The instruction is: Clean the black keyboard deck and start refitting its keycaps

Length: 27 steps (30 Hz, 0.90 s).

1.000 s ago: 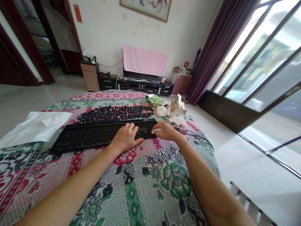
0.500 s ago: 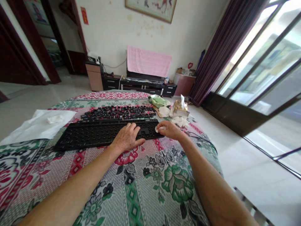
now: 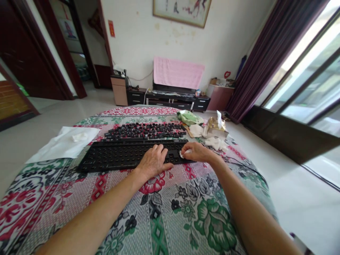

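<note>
A black keyboard frame with its keycaps removed lies across a floral tablecloth. My left hand rests flat on its right part, fingers stretched out. My right hand is at the frame's right end, fingers pinched on a small white wipe that touches the frame. Behind the frame lies a heap of loose black keycaps.
A white paper sheet with a crumpled tissue sits at the left. A green packet, used tissues and a golden tissue box are at the back right. A black cable runs off the right.
The camera view has shifted, so everything sits further right in the picture. Both hands stay on the keyboard frame; the right hand with the wipe has barely moved along its end.
</note>
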Tool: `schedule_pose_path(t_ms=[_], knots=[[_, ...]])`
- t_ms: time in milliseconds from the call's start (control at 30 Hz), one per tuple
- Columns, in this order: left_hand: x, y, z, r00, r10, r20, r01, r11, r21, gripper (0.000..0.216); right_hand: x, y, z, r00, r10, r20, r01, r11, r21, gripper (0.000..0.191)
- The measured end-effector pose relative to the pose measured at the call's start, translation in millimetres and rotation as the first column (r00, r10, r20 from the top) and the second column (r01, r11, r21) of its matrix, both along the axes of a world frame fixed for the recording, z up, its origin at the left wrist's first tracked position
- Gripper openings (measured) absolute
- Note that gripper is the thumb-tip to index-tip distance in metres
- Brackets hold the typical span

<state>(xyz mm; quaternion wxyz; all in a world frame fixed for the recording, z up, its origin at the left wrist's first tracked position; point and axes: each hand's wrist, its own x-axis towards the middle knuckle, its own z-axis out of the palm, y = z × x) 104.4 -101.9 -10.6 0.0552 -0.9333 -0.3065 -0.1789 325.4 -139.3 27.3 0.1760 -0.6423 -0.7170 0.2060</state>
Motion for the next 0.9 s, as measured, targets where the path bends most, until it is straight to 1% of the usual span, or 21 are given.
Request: schedule_pose_path(t_ms=[100, 267, 633, 767, 900], knots=[[0.9, -3.5, 0.4, 0.999, 0.040, -0.003, -0.040, 0.999, 0.004, 0.051, -2.4, 0.1, 0.3, 1.000, -0.022, 0.008, 0.022, 1.000, 0.001, 0.021], [0.5, -7.3, 3.6, 0.999, 0.049, -0.004, -0.049, 0.999, -0.021, 0.049, -3.5, 2.5, 2.4, 1.000, -0.018, 0.008, 0.018, 1.000, 0.001, 0.019], [5.8, -4.9, 0.8, 0.995, 0.096, 0.031, -0.095, 0.995, -0.044, 0.054, -1.2, 13.9, 1.6, 0.998, -0.065, -0.009, 0.064, 0.997, -0.049, 0.019], [6.6, -4.3, 0.3, 0.994, 0.104, 0.034, -0.103, 0.993, -0.049, 0.054, -1.2, 17.5, 3.8, 0.997, -0.078, -0.005, 0.077, 0.992, -0.096, 0.019], [7.0, -4.9, -0.1, 0.993, 0.106, 0.050, -0.104, 0.994, -0.043, 0.053, -1.2, 20.1, 6.1, 0.998, -0.057, 0.007, 0.057, 0.992, -0.111, 0.019]])
